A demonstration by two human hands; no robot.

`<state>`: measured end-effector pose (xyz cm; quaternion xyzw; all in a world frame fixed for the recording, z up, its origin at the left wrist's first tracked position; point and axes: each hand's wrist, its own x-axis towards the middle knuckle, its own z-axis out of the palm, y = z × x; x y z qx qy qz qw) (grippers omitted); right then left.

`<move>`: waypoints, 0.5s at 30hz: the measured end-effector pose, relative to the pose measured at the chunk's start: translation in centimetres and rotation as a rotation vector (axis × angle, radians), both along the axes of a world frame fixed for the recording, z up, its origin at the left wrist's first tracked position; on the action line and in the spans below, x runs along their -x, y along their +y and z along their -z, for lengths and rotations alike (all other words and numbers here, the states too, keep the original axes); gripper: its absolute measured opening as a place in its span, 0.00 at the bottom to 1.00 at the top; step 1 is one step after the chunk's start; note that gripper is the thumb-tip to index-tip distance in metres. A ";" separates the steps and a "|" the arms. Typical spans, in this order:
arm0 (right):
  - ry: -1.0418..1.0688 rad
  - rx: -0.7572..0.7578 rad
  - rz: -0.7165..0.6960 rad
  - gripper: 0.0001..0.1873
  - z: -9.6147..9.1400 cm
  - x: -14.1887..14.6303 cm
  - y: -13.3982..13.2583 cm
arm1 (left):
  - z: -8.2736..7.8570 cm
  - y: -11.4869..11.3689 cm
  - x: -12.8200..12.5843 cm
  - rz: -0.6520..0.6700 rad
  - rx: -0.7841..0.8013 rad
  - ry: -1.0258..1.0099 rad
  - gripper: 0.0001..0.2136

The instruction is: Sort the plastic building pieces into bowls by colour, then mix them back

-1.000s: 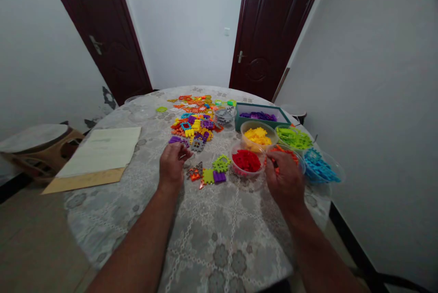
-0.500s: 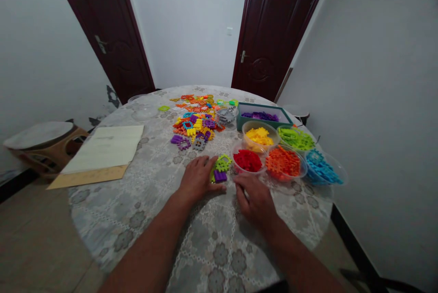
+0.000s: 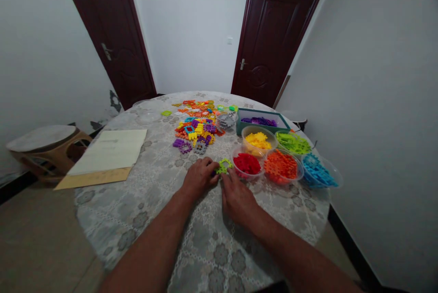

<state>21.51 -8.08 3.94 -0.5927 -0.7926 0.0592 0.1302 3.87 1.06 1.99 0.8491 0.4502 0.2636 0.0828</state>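
Near the middle of the table, a lime-green plastic interlocking building piece (image 3: pixel 225 165) with notched edges sits between my hands. My left hand (image 3: pixel 201 176) grips it from the left, fingers curled. A bit of purple shows beside the left fingertips, mostly hidden. From the near right side, the fingertips of my right hand (image 3: pixel 237 194) press together against the green piece. Just right of it stands a clear bowl of red pieces (image 3: pixel 247 163). Beyond my hands lies a mixed pile of building pieces (image 3: pixel 195 129) in several colours.
Clear bowls of yellow (image 3: pixel 258 140), orange (image 3: pixel 281 165), lime (image 3: pixel 293 142) and blue pieces (image 3: pixel 318 170) cluster at the right. Behind them is a green-edged box (image 3: pixel 287 125) of purple pieces. Paper sheets (image 3: pixel 109 151) lie at the left; a stool (image 3: pixel 44 144) stands beyond.
My right hand has moved left and forward, bringing its fingertips to the green piece. The purple piece that showed plainly is now mostly covered. The view has tilted up slightly.
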 end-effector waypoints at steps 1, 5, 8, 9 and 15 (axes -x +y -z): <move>-0.016 0.018 0.009 0.32 -0.4 0.5 0.4 | 0.1 0.1 0.1 -0.019 -0.004 -0.037 0.12; -0.080 0.050 0.057 0.37 -1.2 2.4 2.2 | 0.1 0.6 0.6 -0.098 0.030 -0.250 0.11; -0.124 0.061 0.111 0.39 -1.0 3.5 3.4 | -0.5 1.0 1.3 -0.163 0.043 -0.495 0.10; -0.139 0.066 0.132 0.37 -0.8 3.7 3.7 | -0.7 1.2 1.6 -0.194 0.055 -0.600 0.09; -0.181 0.084 0.131 0.24 0.4 3.7 3.9 | -1.6 2.5 3.7 -0.310 0.474 -1.463 0.16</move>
